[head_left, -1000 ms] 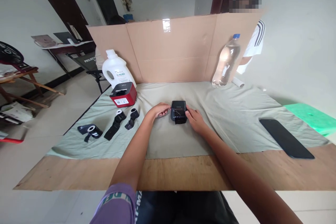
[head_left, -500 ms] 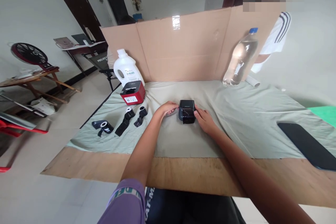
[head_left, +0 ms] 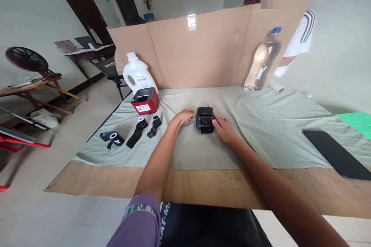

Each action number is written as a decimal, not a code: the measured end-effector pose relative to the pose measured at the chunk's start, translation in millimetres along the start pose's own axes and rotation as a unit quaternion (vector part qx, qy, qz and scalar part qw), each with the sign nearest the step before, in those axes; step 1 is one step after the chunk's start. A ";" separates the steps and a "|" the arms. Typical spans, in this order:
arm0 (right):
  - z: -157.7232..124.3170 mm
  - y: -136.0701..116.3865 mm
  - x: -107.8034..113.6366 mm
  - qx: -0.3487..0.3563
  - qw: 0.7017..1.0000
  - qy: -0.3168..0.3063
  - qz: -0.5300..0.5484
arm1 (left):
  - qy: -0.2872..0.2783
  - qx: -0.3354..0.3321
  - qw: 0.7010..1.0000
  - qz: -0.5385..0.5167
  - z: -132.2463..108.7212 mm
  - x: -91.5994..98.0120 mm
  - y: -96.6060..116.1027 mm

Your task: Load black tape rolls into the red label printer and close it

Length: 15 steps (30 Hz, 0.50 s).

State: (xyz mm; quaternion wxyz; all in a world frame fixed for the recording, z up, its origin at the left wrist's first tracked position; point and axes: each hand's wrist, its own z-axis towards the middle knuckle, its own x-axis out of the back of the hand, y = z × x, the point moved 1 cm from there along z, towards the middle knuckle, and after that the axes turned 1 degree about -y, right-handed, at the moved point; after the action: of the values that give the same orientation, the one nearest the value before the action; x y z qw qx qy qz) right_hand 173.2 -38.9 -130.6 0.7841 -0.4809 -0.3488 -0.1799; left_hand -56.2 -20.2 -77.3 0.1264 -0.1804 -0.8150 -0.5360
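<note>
- small black boxy label printer [head_left: 205,119] sits on the grey-green cloth in the middle of the wooden desk [head_left: 203,185], with a hand on either side
- left hand [head_left: 182,117] has its fingers [head_left: 189,115] loosely half-curled, tips touching the printer's left side
- right hand [head_left: 224,129] lies low on the cloth, fingers fairly straight against the right side, not wrapped round it
- off to the left: a red-and-black printer [head_left: 145,101], a white plastic jug [head_left: 138,75] behind it, some black roll holders [head_left: 139,131]
- flat black phone [head_left: 336,154] well off to the right
</note>
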 end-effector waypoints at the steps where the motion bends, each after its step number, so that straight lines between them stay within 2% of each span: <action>1: 0.1 -0.1 0.0 -0.004 1.000 0.001 0.002 | 0.000 0.000 1.000 -0.001 0.4 0.1 -0.4; 10: -1.4 -1.5 4.9 -0.001 1.000 -0.006 0.027 | -0.001 -0.006 1.000 -0.021 -1.9 5.7 0.4; 15: -0.8 0.1 4.3 0.009 1.000 -0.003 0.026 | 0.001 -0.066 0.995 -0.076 -2.7 1.9 4.1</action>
State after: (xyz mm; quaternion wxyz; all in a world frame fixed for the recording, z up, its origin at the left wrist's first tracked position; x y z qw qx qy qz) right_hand 176.6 -39.3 -127.8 0.7916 -0.4836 -0.3399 -0.1546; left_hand -56.1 -21.0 -72.2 0.0739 -0.1258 -0.7892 -0.5966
